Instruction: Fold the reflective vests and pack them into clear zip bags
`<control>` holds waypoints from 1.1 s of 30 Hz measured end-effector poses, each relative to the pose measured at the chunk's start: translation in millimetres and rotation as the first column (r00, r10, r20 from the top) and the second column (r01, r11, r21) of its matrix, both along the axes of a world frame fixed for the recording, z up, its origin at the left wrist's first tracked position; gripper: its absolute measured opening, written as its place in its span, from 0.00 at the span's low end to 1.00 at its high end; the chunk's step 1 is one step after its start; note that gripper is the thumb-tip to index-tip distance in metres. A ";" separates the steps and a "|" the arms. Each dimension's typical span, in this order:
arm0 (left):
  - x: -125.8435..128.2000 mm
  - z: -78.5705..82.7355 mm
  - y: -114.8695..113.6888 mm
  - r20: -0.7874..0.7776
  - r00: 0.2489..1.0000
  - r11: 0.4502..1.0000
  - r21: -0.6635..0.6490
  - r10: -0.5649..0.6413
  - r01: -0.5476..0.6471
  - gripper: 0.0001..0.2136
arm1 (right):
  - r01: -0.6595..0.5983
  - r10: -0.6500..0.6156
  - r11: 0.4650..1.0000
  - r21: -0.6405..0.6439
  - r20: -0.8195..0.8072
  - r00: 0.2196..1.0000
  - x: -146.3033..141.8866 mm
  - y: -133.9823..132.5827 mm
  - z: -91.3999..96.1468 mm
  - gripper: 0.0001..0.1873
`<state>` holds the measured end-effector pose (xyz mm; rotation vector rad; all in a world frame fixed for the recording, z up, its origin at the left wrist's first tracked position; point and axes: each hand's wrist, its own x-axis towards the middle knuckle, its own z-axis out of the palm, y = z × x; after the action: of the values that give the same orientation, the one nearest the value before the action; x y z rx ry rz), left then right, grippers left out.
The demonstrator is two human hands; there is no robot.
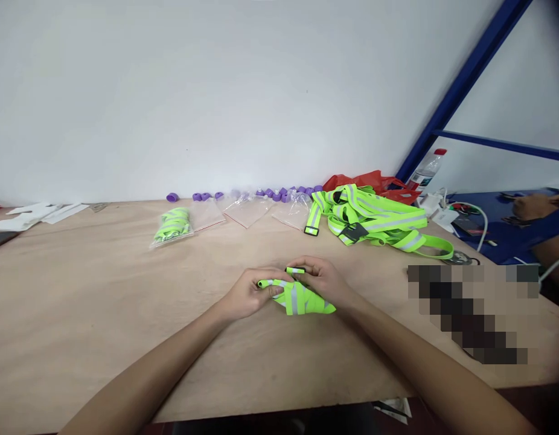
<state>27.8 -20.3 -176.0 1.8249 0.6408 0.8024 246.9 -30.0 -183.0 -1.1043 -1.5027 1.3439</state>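
Note:
A neon-green reflective strap (302,300), wound into a flat bundle with silver stripes, is held just above the table's middle. My left hand (249,295) grips its left end, the thumb pressed on the front. At the upper right of the bundle, my right hand (323,279) has its fingers closed around a short end of the strap with a dark buckle. Part of the fingers is hidden behind the bundle. Beyond the hands lies a clear bag with a rolled green strap (174,225) inside. A heap of loose green straps (374,214) with black buckles lies at the back right.
Clear zip bags (247,208) lie along the back, before several purple caps (276,194). A red plastic bag (374,180) and a bottle (427,171) stand behind the heap. White sheets (28,215) are at far left. Another person's hand (535,206) shows at far right.

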 end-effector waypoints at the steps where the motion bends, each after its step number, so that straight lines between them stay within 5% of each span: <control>1: 0.2 0.1 0.2 0.005 1.000 1.000 0.020 -0.004 0.004 0.12 | -0.002 0.002 1.000 -0.001 -0.003 1.000 -0.4 -1.3 1.5 0.18; 12: -0.2 -5.6 -3.2 0.025 0.998 0.949 0.309 0.063 -0.068 0.13 | -0.085 0.074 0.990 0.109 0.101 0.992 4.8 -10.2 10.8 0.13; 16: 0.9 -13.6 -2.7 0.059 0.994 0.917 0.384 0.094 -0.109 0.14 | -0.154 0.122 0.972 0.177 0.179 0.976 2.7 -18.7 14.8 0.21; 21: 3.9 -17.2 -0.1 0.097 0.984 0.925 0.340 0.147 -0.172 0.13 | -0.077 -0.022 0.959 0.273 0.344 0.939 -7.5 -21.7 4.3 0.38; 26: 6.5 -17.5 -4.7 0.081 0.973 0.933 0.277 0.216 -0.230 0.15 | -0.071 -0.093 0.920 0.386 0.389 0.917 -14.8 -17.0 -9.9 0.39; 33: 3.5 -14.1 -13.7 0.047 0.991 0.977 0.168 0.124 -0.130 0.16 | -0.131 -0.162 0.816 0.563 0.441 0.883 -17.3 -14.3 -21.5 0.34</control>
<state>31.3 -34.0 -190.1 1.9333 0.6887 0.9995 229.7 -44.3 -204.6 -1.0626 -2.0702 0.5169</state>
